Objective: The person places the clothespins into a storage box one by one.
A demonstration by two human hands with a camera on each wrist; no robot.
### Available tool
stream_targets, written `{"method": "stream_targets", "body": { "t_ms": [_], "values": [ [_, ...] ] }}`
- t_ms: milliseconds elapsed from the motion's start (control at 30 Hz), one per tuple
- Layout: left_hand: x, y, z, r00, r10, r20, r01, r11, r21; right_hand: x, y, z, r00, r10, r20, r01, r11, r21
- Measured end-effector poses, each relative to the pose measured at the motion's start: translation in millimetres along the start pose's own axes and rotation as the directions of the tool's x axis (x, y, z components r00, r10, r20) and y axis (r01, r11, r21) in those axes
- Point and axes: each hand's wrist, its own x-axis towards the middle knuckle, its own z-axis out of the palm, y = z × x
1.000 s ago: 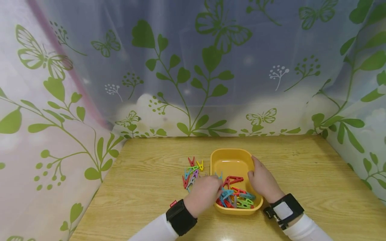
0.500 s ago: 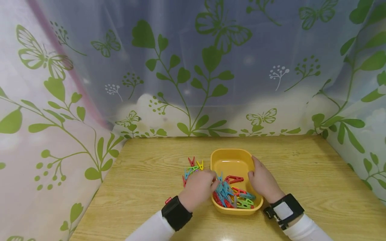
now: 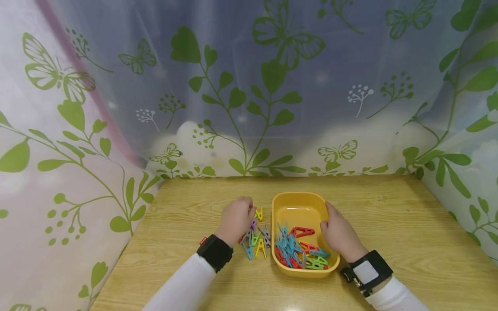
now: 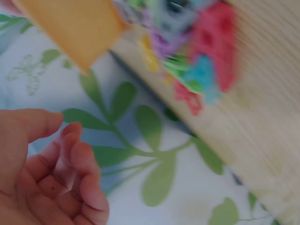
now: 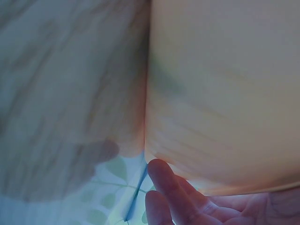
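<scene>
My left hand [image 3: 235,218] hovers over a pile of small plastic clothespins on the table, partly hiding them. In the left wrist view its fingers [image 4: 86,164] bend loosely, with nothing between thumb and fingertips. Uncovered in the pile are a yellow clothespin [image 3: 261,248], a purple clothespin [image 3: 253,224] and several others; a red clothespin [image 4: 218,44] shows close up. On the right, my right hand [image 3: 342,233] grips the side rim of a yellow-orange plastic basin [image 3: 297,201], thumb over the edge. Blue clothespins [image 3: 288,245] and others in red, green and grey lie in its near half.
The wooden table [image 3: 186,216] stretches out on both sides of the basin. Behind it and at the sides hang curtains [image 3: 218,147] printed with green leaves and butterflies. A black band [image 3: 215,254] is strapped on the left wrist, and a black wrist device [image 3: 367,270] on the right.
My left hand has come out of the basin, leftward and away over the pile, and more blue clothespins show in the basin. The right hand and basin have stayed put.
</scene>
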Motion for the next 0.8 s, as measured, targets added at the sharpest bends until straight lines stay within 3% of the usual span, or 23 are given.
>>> {"method": "stream_targets", "body": {
  "t_ms": [300, 467, 800],
  "values": [
    [14.2, -32.3, 14.8, 0.997, -0.070, 0.021, 0.069, 0.996, 0.062, 0.0, -1, -1, 1.000, 0.003, 0.000, -0.003, 1.000, -0.003],
    [19.1, -42.0, 20.2, 0.991, -0.098, 0.091, 0.090, 0.992, 0.093, -0.3, -2, -2, 1.000, 0.021, 0.010, -0.021, 1.000, 0.005],
    [25.6, -55.3, 28.5, 0.974, -0.083, 0.212, 0.060, 0.992, 0.109, -0.3, -3, -1, 0.999, 0.037, 0.013, -0.037, 0.999, 0.003]
  ]
}}
